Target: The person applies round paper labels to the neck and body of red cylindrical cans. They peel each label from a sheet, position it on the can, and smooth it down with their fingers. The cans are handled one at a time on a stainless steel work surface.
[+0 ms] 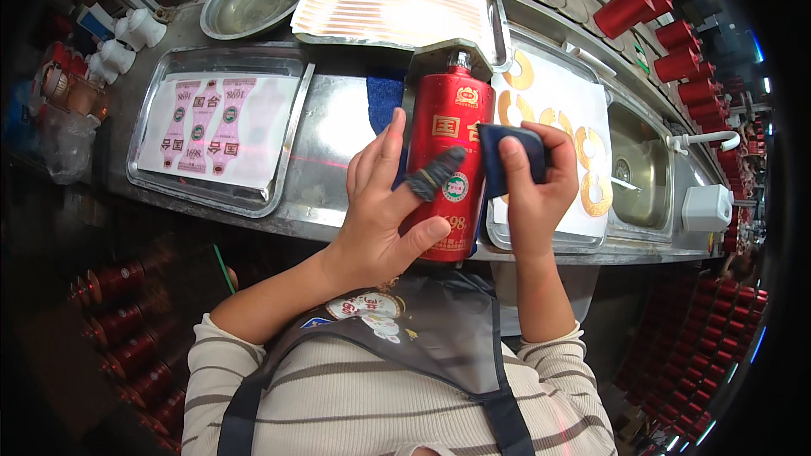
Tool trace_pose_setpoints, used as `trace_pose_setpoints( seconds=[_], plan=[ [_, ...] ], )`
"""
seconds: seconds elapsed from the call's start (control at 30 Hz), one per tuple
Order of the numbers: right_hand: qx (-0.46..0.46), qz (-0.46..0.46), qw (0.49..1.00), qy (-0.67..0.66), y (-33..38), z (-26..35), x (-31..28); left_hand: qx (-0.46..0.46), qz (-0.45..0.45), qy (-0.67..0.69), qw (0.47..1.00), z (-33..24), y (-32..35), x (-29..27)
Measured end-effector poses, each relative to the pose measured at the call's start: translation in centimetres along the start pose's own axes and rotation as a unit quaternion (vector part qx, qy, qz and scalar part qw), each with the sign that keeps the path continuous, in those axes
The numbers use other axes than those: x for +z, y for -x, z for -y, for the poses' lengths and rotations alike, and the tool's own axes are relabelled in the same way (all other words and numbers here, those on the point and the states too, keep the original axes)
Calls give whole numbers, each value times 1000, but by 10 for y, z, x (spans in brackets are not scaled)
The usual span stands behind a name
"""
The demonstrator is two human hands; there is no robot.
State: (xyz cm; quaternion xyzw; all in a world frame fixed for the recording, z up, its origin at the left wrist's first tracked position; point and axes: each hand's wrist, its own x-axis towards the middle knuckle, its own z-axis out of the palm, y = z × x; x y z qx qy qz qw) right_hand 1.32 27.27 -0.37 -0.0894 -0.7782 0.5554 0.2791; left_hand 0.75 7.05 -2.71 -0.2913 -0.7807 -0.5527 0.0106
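A red bottle [429, 131] with gold print and a small round green-and-white emblem lies in front of me, its clear-topped neck at a metal bracket [477, 52]. My left hand [376, 211] is at the bottle's left side with fingers stretched apart; the index finger, wrapped in grey tape, and the thumb reach over the bottle's face. In my right hand [545, 181] is a dark blue flat pad [513, 156], pinched between thumb and fingers, its edge against the bottle's right side. A dark blue cloth [384, 105] shows partly behind the bottle.
A tray [283, 194] with a pink label sheet lies left; another tray [498, 236] with gold curved labels lies right. Behind are a striped sheet [389, 2] and a metal bowl [253, 0]. A sink [638, 160] and white jug [708, 207] stand right. Red bottles [625, 13] line the back.
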Motion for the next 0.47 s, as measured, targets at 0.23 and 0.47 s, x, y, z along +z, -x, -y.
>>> trace_pose_setpoints(
  seconds=[0.23,0.47],
  plan=[
    [-113,82,990,14,-23,16,11,0,-12,-112,994,27,-32,-8],
    [-226,231,945,46,-51,26,2,-66,-22,29,997,23,-26,-13]
  ],
)
